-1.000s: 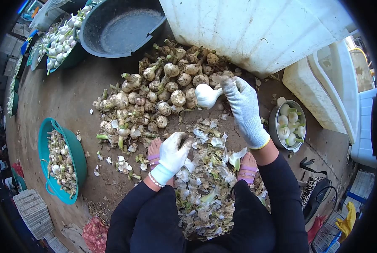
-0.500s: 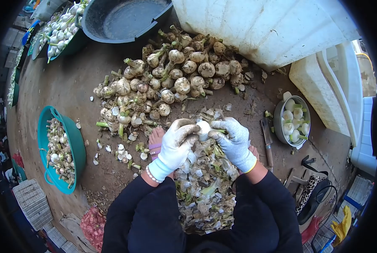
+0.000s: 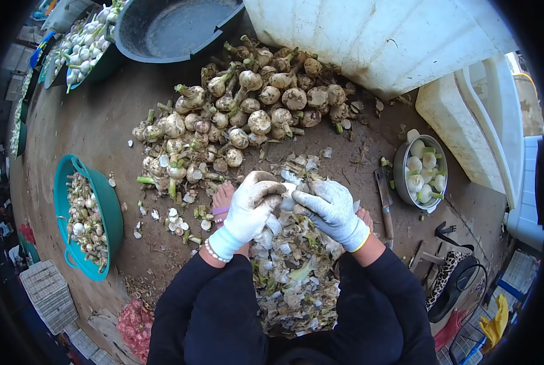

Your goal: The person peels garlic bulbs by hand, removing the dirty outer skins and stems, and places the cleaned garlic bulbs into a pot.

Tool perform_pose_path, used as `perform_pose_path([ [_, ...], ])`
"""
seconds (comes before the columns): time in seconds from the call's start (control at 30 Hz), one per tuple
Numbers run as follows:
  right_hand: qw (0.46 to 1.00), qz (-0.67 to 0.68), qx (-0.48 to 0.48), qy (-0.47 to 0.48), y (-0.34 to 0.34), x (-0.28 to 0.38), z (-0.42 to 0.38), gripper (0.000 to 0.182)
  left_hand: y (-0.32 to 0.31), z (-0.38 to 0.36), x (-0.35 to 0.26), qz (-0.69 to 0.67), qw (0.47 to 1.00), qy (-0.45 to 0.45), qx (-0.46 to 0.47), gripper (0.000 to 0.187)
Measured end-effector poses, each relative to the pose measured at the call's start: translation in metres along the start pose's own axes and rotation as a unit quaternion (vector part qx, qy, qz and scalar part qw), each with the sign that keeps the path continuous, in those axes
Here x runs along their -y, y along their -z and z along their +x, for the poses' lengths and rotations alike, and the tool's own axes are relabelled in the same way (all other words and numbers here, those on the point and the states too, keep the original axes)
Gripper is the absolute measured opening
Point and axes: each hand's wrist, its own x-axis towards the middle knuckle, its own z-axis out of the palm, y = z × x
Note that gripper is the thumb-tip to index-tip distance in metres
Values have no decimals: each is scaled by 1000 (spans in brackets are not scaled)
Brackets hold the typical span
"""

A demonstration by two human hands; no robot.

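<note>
A peeled white garlic bulb [image 3: 288,196] is held between my two gloved hands, mostly covered by the fingers. My left hand [image 3: 251,205], in a soiled white glove, is closed round its left side. From the right, my right hand [image 3: 332,212] pinches the bulb with thumb and fingertips; its glove is greyish. Below them, a heap of garlic skins and leaf scraps [image 3: 296,274] lies between my legs. Just beyond my hands is a big pile of dirt-covered garlic bulbs [image 3: 259,121] with cut stems.
At right, a metal pot [image 3: 399,173] holds cleaned bulbs, beside a wooden-handled knife [image 3: 386,207] on the ground. A teal basin [image 3: 115,225] of garlic scraps stands left, a black tub [image 3: 162,52] behind. A red net bag [image 3: 134,328] lies lower left; white containers [image 3: 375,42] stand upper right.
My right fingers have curled in closer over the bulb, and the green stem seen beside them is now hidden. My left hand keeps its hold, almost unmoved.
</note>
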Motion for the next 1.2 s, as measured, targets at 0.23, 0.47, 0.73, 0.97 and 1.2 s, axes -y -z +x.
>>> perform_pose_path([
  [0.23, 999, -17, 13, -31, -2, 0, -3, 39, -2, 2, -4, 288, 949, -100, 76, 24],
  [0.47, 871, 248, -176, -387, -11, -17, -7, 19, -2, -9, -1, 327, 921, -105, 186, 18],
  [0.73, 594, 599, -232, -484, -8, -44, -4, 35, -15, -32, 65, 415, 828, -4, 377, 21],
  [0.97, 650, 711, -233, -136, 125, -27, 136, 50, 7, -17, 62, 473, 871, 68, 114, 40],
  [1.2, 778, 595, -203, -22, 147, -8, 151, 44, 43, 32, 127, 682, 727, 39, 61, 36],
])
